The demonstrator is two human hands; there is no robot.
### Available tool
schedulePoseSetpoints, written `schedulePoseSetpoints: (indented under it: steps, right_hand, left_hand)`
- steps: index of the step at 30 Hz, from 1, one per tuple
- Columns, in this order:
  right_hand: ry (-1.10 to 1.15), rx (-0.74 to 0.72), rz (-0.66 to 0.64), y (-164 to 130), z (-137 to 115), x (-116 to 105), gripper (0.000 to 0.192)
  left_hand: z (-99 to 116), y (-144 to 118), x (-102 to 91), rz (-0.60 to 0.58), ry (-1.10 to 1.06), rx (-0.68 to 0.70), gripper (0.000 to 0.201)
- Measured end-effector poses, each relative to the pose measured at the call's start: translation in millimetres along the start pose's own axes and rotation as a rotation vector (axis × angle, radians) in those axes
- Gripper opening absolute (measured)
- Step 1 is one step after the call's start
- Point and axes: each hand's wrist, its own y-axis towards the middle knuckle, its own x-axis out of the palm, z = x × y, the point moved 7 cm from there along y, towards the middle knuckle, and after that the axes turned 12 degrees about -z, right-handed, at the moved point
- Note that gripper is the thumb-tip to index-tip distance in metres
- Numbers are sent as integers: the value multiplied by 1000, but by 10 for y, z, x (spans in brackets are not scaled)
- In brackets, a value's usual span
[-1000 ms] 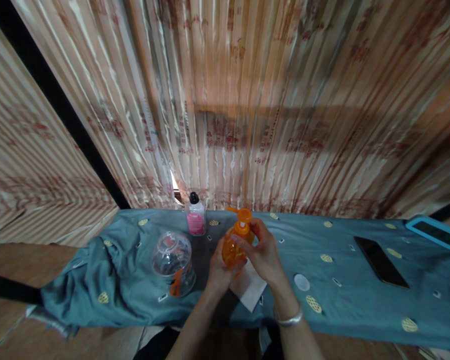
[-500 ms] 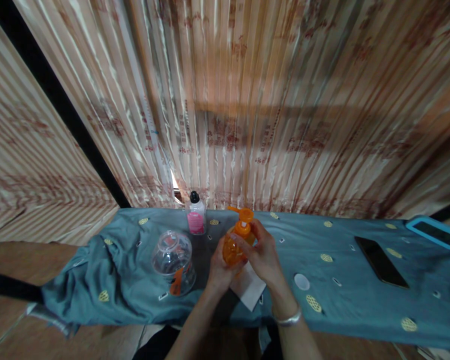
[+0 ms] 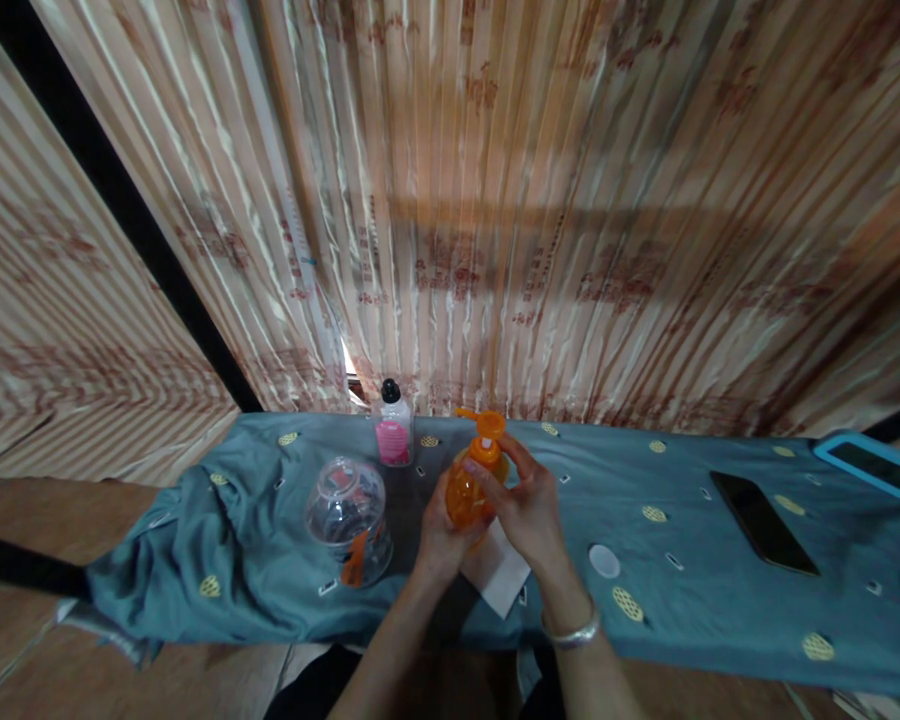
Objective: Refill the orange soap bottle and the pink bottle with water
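An orange pump bottle (image 3: 463,497) is held above the cloth, its spout pointing left. My left hand (image 3: 441,535) is closed around the lower body of the bottle. At the neck, just under the pump head (image 3: 489,427), the thumb and fingers of my right hand (image 3: 526,510) grip the orange collar. A folded white paper (image 3: 499,580) lies below my hands, partly covered by them. To the left stands a clear plastic cup (image 3: 345,515) with an orange label, and behind it a clear bottle (image 3: 394,435) with a pink label and black cap.
A teal cloth with yellow prints (image 3: 682,570) covers the narrow table. On the right lie a white round disc (image 3: 604,561), a dark phone (image 3: 765,522) and a blue-framed device (image 3: 874,465). A pleated curtain (image 3: 480,250) hangs right behind the table.
Hardly anything differs. The pump head and my right hand's fingers at the collar have shifted very slightly; both hands keep their hold on the bottle.
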Motion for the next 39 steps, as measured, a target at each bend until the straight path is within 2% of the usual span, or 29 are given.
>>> schedulePoseSetpoints:
  steps: [2,5,10,12,14,16,23,30,34,37,39]
  right_hand:
    - [-35,30,62,-17,6,-6,41]
    - [-46,62,66,-19,22,-7,41]
    - [61,-24,-157,38,17,27,41]
    - [106,-65,-236,54,22,37,33]
    - [139,-84,-258,62,38,39,25]
    - [150,-81,-224,62,55,37,23]
    - [29,-17,20,10,28,18,28]
    - [0,-25,66,-50,32,13,38]
    - [72,-47,-58,8,224,12,53]
    - [99,0,-101,62,600,-44,68]
    - [-1,93,-128,46,915,-73,63]
  left_hand:
    - [-11,2,2,0,-1,-8,65]
    - [-4,6,15,-8,-15,4,68]
    - [32,7,47,-30,-30,48,62]
    - [20,7,47,-22,-43,65,64]
    - [-7,10,49,-21,-56,78,66]
    - [-31,15,55,-29,-59,90,64]
    - [-11,18,52,-12,-65,105,61]
    - [10,6,56,10,-83,82,60]
    - [1,5,53,12,-27,69,60]
    - [-20,12,35,24,3,56,63]
    - [-41,21,27,31,-7,44,64]
